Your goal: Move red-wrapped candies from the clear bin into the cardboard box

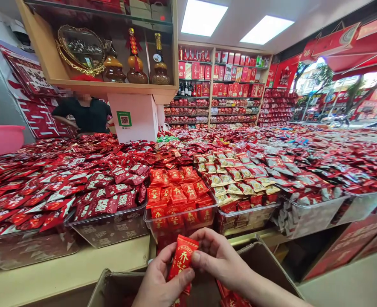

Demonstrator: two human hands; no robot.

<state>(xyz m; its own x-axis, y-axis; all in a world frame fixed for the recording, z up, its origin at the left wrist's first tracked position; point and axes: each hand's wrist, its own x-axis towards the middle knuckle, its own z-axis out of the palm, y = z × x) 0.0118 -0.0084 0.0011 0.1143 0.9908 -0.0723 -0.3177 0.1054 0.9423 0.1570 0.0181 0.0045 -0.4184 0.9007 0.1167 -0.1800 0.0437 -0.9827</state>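
Note:
Between my two hands is a red candy packet (183, 254) with gold lettering, held upright with its printed side facing me. My left hand (163, 277) grips its lower left side, thumb across the front. At the upper right edge, my right hand (216, 258) pinches the packet between thumb and fingers. Both hands are above an open cardboard box (118, 288), where more red packets (235, 298) show at the bottom. Just beyond stands a clear plastic bin (180, 218) filled with matching red packets (177, 194) in rows.
More clear bins (111, 228) of wrapped sweets line the counter on both sides, including cream-and-gold packets (236, 170). A pale ledge (47, 273) runs below them. Behind are a white pillar (134, 119), an overhanging cabinet (111, 87), stocked shelves (211, 94) and a person (88, 115) in dark clothing.

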